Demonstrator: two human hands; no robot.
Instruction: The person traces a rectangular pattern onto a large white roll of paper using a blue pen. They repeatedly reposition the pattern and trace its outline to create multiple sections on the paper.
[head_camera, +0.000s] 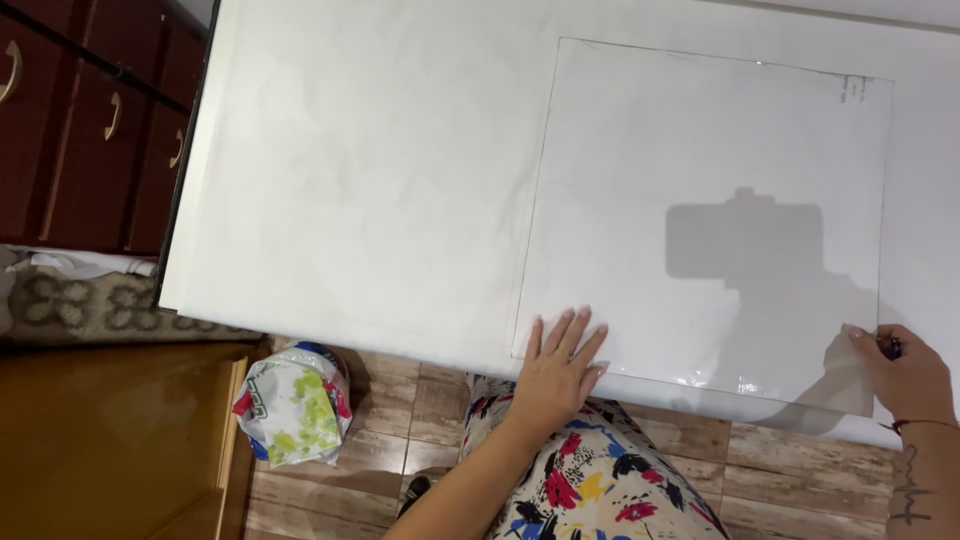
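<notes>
Left hand (558, 365) flat, fingers spread, palm pressing down on the near-left corner of a clear plastic sheet (700, 200). Right hand (905, 372) over at the near-right corner, fingers pinched on that corner and peeling it up a bit, so the edge curls off the surface there; something small and dark shows btwn the fingers, can't tell what. Red string bracelet on the right wrist.

Sheet itself: big, roughly square, transparent, lying on the white table (350, 170), right side of it, near edge almost at the table's front edge. Shadow of the head cam falls across the sheet's lower right. Tiny print at the far-right corner, too small to read.

Below the table edge: person's lap in a floral dress (590, 480), white w/ red, blue, yellow, black. Wood-look tile floor (800, 470). Crumpled plastic bag (295, 405), white/green/red, on the floor to the left, beside a brown wooden cabinet (120, 440). Dark red drawers (90, 120) w/ curved handles far left.
</notes>
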